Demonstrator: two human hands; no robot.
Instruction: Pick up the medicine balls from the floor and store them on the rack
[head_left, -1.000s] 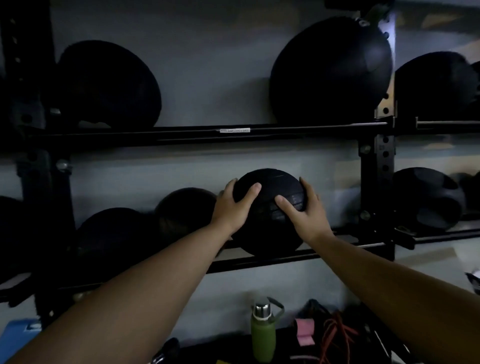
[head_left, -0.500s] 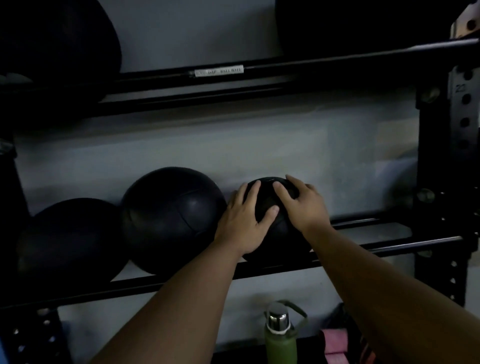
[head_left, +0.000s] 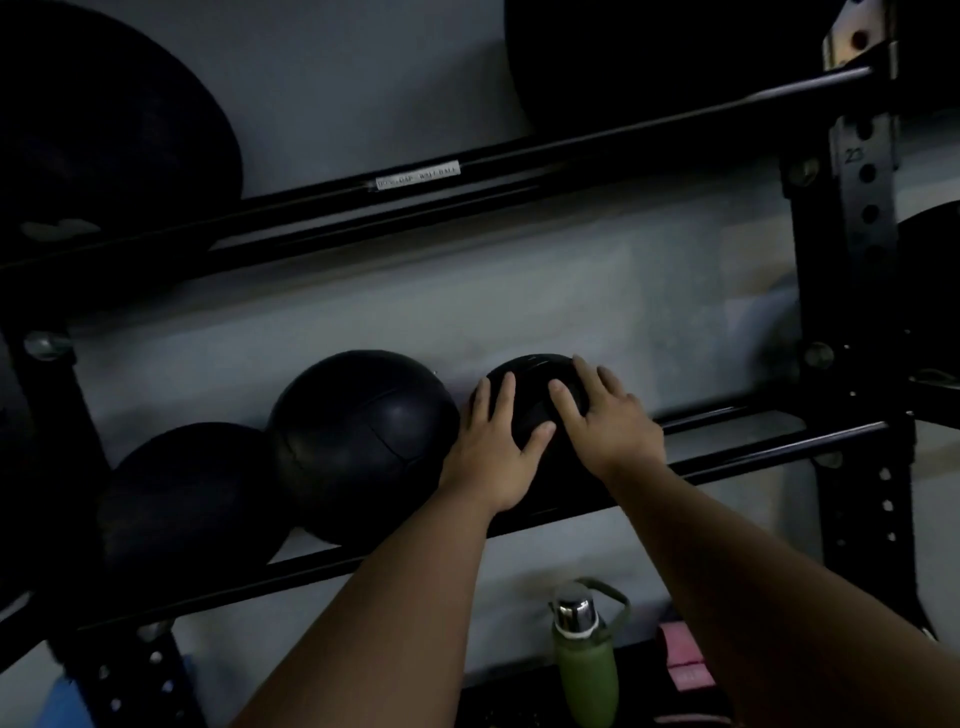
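A small black medicine ball (head_left: 535, 410) sits on the lower rails of the black rack (head_left: 769, 447), against the grey wall. My left hand (head_left: 493, 452) lies flat on its left front, fingers spread. My right hand (head_left: 602, 415) covers its top right. Both hands press on the ball and hide most of it. Just left of it rests a larger black medicine ball (head_left: 363, 447), touching or nearly touching my left hand. Another black ball (head_left: 187, 499) sits further left on the same rails.
The upper shelf rail (head_left: 519, 171) carries big dark balls at top left (head_left: 104, 135) and top right (head_left: 649, 62). A perforated upright post (head_left: 852, 312) stands at right. Below the rack are a green bottle (head_left: 584, 665) with a steel cap and a pink item (head_left: 685, 660).
The ball went from held in front of the rack to resting on the lower rails beside the larger ball. My view moved closer and my hands slid onto its front.
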